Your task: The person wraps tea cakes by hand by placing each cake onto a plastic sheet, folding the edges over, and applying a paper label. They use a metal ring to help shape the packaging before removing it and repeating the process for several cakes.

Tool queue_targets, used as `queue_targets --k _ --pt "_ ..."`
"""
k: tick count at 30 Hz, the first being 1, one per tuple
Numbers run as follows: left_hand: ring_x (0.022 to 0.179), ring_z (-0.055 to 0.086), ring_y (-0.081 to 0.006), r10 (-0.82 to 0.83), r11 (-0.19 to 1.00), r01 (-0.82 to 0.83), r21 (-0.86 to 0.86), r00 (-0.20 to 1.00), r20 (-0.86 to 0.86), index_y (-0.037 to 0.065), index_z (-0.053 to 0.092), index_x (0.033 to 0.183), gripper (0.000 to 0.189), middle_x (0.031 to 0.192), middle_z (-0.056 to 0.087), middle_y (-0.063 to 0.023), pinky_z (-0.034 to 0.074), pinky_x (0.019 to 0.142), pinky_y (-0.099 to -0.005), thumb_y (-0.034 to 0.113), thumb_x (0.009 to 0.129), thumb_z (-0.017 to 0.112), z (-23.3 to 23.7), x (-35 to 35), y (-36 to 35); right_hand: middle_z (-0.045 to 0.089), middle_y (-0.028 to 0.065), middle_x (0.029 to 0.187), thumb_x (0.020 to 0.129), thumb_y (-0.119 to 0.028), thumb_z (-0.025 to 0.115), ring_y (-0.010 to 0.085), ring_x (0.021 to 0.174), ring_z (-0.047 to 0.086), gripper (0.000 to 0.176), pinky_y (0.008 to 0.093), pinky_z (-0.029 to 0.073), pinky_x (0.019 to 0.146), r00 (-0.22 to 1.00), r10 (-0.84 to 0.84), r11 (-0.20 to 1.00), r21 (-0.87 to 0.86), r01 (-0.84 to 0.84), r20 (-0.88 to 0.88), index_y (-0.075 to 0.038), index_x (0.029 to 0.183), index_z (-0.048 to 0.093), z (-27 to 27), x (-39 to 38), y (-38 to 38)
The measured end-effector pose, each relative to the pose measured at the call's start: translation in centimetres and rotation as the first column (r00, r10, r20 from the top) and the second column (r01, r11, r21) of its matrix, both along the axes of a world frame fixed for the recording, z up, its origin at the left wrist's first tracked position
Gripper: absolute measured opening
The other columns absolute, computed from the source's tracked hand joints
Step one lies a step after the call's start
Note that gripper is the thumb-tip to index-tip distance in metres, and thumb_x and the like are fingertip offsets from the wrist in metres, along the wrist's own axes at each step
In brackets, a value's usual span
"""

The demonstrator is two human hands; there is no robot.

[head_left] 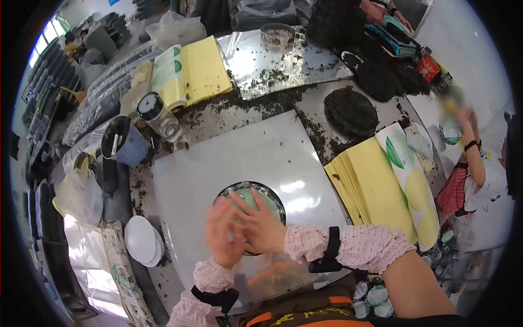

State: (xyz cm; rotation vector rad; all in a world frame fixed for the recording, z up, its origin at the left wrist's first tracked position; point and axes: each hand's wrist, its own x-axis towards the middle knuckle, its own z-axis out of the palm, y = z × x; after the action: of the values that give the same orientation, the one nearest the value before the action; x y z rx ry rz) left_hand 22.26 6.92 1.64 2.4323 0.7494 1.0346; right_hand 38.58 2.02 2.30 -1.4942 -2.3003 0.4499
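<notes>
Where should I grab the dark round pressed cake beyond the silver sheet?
Take the dark round pressed cake by its rim, coming from above with the grip across opposite edges: it lies flat on the grey table, so only its top and edge are free.

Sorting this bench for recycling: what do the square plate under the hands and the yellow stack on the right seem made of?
Square plate: probably stainless steel, smooth and semi-glossy; it shows bright glare and blurry reflections. Yellow stack: thin matte paper, judging by its many fine sheet edges.
</notes>
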Motion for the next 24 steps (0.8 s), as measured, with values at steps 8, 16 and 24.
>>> queue_targets --k 8,16,24 --pt "0.146 0.031 -0.0406 -0.14 0.974 0.094 -0.207 0.966 -0.218 0.002 0.048 0.144 0.059 0.154 0.04 -0.0215 0.023 0.12 -0.0564 0.036 0.097 0.06 0.1 1.3 1.0 0.064 0.0183 0.124 0.088 -0.024 0.066 0.0344 0.115 0.063 0.038 0.0483 0.049 0.097 0.641 -0.419 0.861 -0.057 0.505 -0.643 -0.005 0.12 0.066 1.1 2.8 2.7" --pt "0.145 0.035 -0.0406 -0.076 0.977 0.167 0.13 0.849 -0.523 0.007 0.051 0.143 0.066 0.151 0.045 -0.0207 0.024 0.119 -0.06 0.047 0.092 0.062 0.4 3.1 -0.3 0.072 0.0101 0.096 0.079 -0.002 0.067 0.0325 0.088 0.069 0.03 0.0378 0.057 0.073 0.887 -0.249 0.864 0.325 0.385 -0.389 -0.01 0.107 0.073 5.4 -0.2 -1.9" --pt "0.116 0.063 -0.0255 0.368 0.712 -0.233 -0.662 0.927 0.068 -0.005 0.054 0.136 0.039 0.13 0.063 -0.0158 0.048 0.1 -0.0336 0.005 0.099 0.058 0.9 -4.5 -2.4 0.072 0.0167 0.103 0.09 0.002 0.062 0.0258 0.086 0.073 0.038 0.0317 0.059 0.07 0.494 -0.59 0.757 -0.225 0.613 -0.639 -0.005 0.127 0.067 -0.1 5.2 -8.2"
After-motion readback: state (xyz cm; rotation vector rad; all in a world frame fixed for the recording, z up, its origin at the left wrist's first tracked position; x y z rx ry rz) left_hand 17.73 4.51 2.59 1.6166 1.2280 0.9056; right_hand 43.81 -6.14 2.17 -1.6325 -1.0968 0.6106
